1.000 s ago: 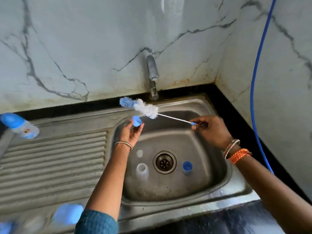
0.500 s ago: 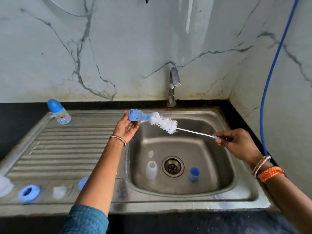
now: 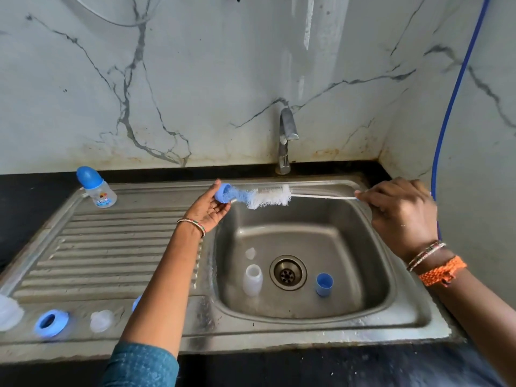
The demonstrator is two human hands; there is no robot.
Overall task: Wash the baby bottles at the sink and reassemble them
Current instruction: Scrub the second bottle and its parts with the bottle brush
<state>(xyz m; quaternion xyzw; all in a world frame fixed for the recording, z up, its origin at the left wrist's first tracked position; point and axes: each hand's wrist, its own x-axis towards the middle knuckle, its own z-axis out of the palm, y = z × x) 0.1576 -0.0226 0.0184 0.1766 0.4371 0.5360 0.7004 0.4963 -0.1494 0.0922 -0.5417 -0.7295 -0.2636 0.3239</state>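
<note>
Spanning a black counter (image 3: pixel 25 208), the steel sink (image 3: pixel 413 317) holds a clear bottle (image 3: pixel 252 279); left hand (image 3: pixel 210 209) grips a blue cap (image 3: pixel 222 192), right hand (image 3: pixel 402 210) pinches the brush (image 3: pixel 268 197).

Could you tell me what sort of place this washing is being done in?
Most likely a home kitchen: a steel sink with a ribbed drainboard is set in a dark counter, a tap comes up at its back edge, and marble-look tiles cover the walls.
</note>
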